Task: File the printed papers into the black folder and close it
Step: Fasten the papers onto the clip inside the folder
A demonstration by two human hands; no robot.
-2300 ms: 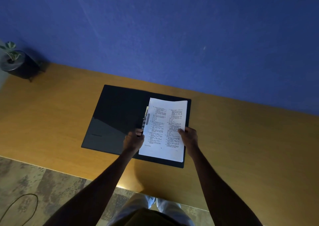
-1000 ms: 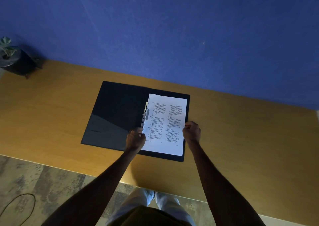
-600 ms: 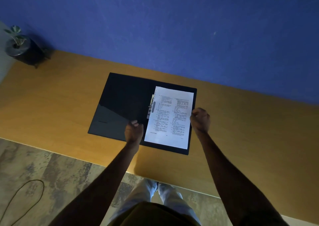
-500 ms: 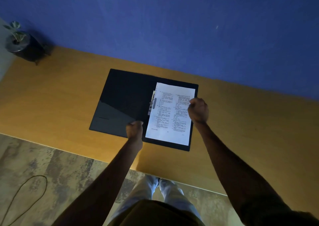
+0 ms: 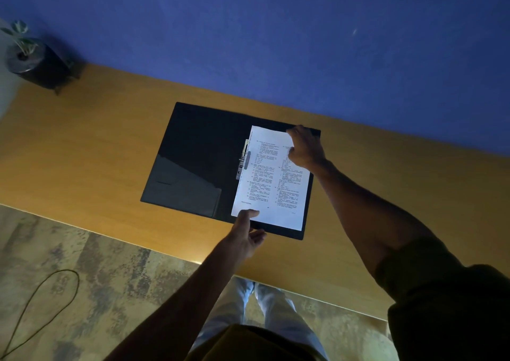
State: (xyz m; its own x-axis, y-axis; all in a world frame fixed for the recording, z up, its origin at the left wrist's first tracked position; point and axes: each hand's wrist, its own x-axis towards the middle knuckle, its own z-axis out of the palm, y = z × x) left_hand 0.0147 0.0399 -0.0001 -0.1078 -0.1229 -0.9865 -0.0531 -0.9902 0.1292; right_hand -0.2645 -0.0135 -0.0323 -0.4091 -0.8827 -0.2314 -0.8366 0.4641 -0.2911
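The right hand [image 5: 305, 148] is stretched far forward with fingers spread, laid flat on the upper right corner of the printed papers [image 5: 271, 178]. The left hand [image 5: 245, 235] is held loosely open at the lower left corner, its thumb pressed on the sheet. The black folder [image 5: 198, 156] is seen lying open on the wooden bench [image 5: 82, 145], the papers set on its right half beside a metal clip [image 5: 242, 159]. A potted plant [image 5: 30, 54] is kept well apart at the far left. Bare bench is left on both sides.

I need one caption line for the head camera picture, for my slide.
Both hands square printed papers on the right half of an open black folder.
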